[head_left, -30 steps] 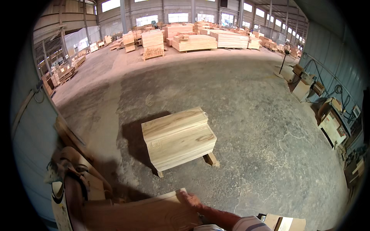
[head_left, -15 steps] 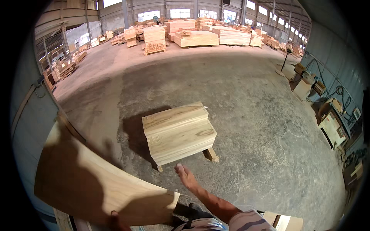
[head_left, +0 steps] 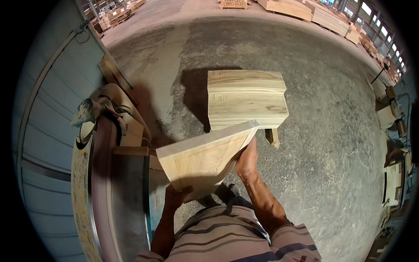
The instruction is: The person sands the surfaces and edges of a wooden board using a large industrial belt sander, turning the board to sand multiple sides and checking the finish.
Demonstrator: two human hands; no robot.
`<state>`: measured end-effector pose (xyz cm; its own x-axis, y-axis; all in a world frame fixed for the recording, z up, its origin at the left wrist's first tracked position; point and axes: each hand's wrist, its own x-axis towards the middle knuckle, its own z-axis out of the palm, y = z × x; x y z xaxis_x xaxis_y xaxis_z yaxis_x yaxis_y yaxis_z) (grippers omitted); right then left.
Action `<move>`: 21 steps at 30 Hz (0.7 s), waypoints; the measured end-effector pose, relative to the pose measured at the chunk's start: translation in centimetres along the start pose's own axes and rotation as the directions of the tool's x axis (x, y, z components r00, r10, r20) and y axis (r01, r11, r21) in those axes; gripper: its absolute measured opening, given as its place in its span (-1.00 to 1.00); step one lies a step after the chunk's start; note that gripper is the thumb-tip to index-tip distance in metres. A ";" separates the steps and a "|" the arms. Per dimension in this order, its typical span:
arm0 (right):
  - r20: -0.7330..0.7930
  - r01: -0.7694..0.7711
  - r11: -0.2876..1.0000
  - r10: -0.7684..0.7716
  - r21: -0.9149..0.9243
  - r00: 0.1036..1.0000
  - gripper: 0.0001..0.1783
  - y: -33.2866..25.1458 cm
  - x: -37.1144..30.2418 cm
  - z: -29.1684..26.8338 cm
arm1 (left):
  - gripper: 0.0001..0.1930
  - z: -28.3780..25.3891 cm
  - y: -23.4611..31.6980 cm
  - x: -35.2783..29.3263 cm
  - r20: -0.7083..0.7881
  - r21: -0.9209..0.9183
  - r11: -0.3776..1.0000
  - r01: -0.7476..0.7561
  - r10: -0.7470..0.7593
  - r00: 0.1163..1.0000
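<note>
Between my two hands I hold a pale wooden panel (head_left: 205, 159), tilted, with its thick long edge facing up and away from me. My left hand (head_left: 178, 196) grips its near left side, the fingers curled over the edge. At the right end, my right hand (head_left: 248, 160) is closed around the narrower part, and some of its fingers are hidden behind the wood. Just beyond the panel lies a stack of stepped wooden boards (head_left: 248, 98) with carved square spirals at their left ends. A wooden block (head_left: 273, 138) under the stack holds it off the floor.
To my left stands a belt sander (head_left: 102, 174) with a dark reddish belt and a ribbed hose (head_left: 114, 91). A blue-grey metal wall (head_left: 48, 126) rises behind it. Timber stacks (head_left: 288, 8) line the far side. Machines and cables (head_left: 395, 170) run along the right wall.
The panel has swung from the lower left to in front of me, uncovering the sander. My right hand, free before, now grips it. My view has turned down and left.
</note>
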<state>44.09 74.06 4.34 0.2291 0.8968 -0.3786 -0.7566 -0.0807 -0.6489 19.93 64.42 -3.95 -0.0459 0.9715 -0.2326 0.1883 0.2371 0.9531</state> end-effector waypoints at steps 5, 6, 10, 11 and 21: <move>-0.049 0.054 0.980 -0.065 -0.190 0.997 -0.38 0.8 -0.5 -1.4 | -0.64 1.1 -0.7 -0.1 0.010 -0.027 1.000 -0.012 0.013 1.000; -0.035 0.044 0.982 -0.051 -0.186 0.998 -0.39 1.1 -0.4 -1.9 | -0.62 1.2 -1.0 -0.1 0.009 -0.038 0.999 -0.037 0.037 0.999; -0.011 0.023 0.979 -0.025 -0.202 1.000 -0.45 1.5 -0.3 -2.8 | -0.57 1.0 -2.3 0.5 0.008 0.012 0.999 -0.050 0.050 0.999; 0.003 0.033 0.982 -0.033 -0.184 0.999 -0.46 1.7 -0.3 -2.9 | -0.56 1.0 -2.5 0.6 0.001 0.009 0.999 -0.047 0.047 0.999; 0.190 0.166 0.984 -0.152 -0.060 0.970 -0.25 -2.4 -0.6 -1.8 | -0.59 0.9 -2.8 1.0 0.062 0.076 0.997 -0.029 0.024 0.998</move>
<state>46.87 72.92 4.96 0.2210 0.9646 -0.1437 -0.6698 0.0430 -0.7413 20.22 64.69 -7.04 0.0197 0.9751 -0.2210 0.2632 0.2082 0.9420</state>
